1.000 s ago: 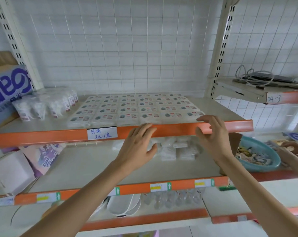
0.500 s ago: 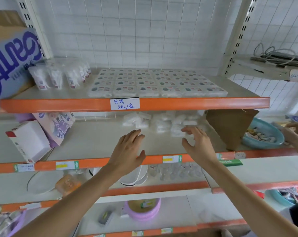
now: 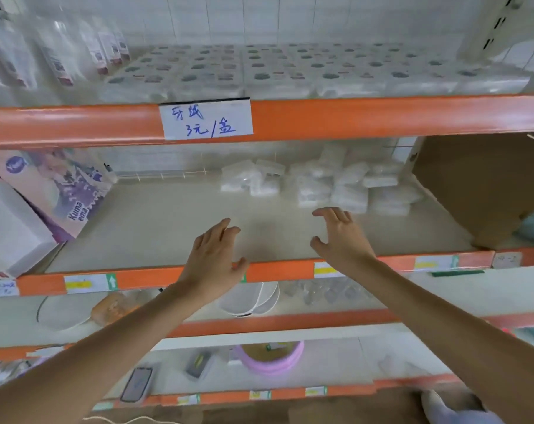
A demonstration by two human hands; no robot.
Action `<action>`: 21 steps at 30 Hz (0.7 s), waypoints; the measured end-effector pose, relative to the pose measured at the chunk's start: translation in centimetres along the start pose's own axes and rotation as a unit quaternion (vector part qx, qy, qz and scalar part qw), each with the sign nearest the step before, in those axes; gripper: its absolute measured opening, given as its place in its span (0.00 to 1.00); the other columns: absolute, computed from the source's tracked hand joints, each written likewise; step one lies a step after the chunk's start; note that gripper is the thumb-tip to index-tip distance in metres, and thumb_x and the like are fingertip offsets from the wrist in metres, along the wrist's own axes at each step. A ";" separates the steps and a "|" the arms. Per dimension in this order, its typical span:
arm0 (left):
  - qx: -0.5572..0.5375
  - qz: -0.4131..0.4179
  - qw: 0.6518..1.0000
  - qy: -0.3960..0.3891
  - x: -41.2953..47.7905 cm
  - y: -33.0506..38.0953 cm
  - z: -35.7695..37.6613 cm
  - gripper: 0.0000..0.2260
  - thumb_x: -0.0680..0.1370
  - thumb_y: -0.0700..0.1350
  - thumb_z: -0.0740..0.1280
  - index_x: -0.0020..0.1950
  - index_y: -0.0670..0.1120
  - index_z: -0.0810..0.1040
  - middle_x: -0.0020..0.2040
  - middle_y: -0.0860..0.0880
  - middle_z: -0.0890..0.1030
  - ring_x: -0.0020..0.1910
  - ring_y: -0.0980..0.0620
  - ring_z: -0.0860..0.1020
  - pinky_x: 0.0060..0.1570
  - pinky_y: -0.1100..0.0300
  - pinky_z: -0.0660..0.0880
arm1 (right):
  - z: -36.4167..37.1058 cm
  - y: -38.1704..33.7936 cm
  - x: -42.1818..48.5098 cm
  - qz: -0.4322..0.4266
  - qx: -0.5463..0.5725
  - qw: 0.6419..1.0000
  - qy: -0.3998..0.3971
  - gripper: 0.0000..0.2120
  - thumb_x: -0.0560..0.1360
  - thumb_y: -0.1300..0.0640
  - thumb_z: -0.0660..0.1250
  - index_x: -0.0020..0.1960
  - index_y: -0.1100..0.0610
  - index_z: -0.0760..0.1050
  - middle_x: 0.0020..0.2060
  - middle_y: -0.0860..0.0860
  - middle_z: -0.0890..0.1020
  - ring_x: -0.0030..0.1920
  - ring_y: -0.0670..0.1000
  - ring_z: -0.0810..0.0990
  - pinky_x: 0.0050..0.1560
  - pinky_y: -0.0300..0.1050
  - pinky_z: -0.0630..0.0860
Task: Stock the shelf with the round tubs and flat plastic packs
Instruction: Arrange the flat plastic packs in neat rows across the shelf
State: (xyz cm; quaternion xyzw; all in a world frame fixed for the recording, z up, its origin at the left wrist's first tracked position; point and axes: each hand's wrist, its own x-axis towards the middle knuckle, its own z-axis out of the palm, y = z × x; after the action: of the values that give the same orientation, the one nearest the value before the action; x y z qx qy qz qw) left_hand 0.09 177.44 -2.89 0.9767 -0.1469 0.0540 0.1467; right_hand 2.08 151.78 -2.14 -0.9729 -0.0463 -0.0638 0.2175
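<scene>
The top shelf (image 3: 382, 117) carries neat rows of flat packs (image 3: 290, 71), so that part seems done. On the middle shelf (image 3: 137, 234) a loose heap (image 3: 320, 185) of packs lies unarranged. Left hand (image 3: 212, 255) and right hand (image 3: 342, 237) hover before it, fingers apart, holding nothing.

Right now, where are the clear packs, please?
Head view: clear packs sit back-right on the middle shelf, beyond the right hand, beside the cardboard box.

Top-shelf flat packs (image 3: 290, 68) blurred (labels unreadable); cardboard box (image 3: 489, 185) cut off.
</scene>
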 end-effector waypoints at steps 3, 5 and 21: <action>-0.006 -0.020 1.000 0.010 2.5 -1.0 2.1 0.28 0.78 0.52 0.61 0.75 0.43 0.63 0.79 0.43 0.56 0.77 0.46 0.56 0.72 0.54 0.52 | 2.4 1.0 2.8 0.004 -0.042 0.999 -0.004 0.30 0.75 0.55 0.66 0.75 0.56 0.61 0.74 0.52 0.63 0.73 0.55 0.60 0.70 0.47 0.59; -0.017 -0.036 0.999 0.025 4.0 -1.4 3.2 0.31 0.73 0.54 0.58 0.74 0.42 0.65 0.78 0.42 0.58 0.76 0.44 0.58 0.72 0.52 0.53 | 3.6 1.6 4.5 0.013 -0.070 0.997 -0.013 0.34 0.75 0.55 0.65 0.78 0.56 0.55 0.78 0.54 0.55 0.76 0.56 0.54 0.73 0.49 0.54; 0.057 -0.069 0.993 0.079 19.4 -4.5 2.4 0.29 0.80 0.57 0.63 0.78 0.46 0.60 0.80 0.42 0.45 0.78 0.41 0.50 0.74 0.47 0.50 | 7.4 3.0 11.6 -0.029 -0.276 0.955 0.100 0.30 0.73 0.66 0.59 0.74 0.61 0.59 0.70 0.58 0.66 0.67 0.60 0.66 0.64 0.52 0.62</action>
State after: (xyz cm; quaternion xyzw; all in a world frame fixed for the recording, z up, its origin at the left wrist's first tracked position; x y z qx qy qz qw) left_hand 20.03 175.54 -3.51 0.9839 -0.0641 0.1290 0.1057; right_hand 14.62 152.96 -8.33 -0.9818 -0.0328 -0.1777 -0.0578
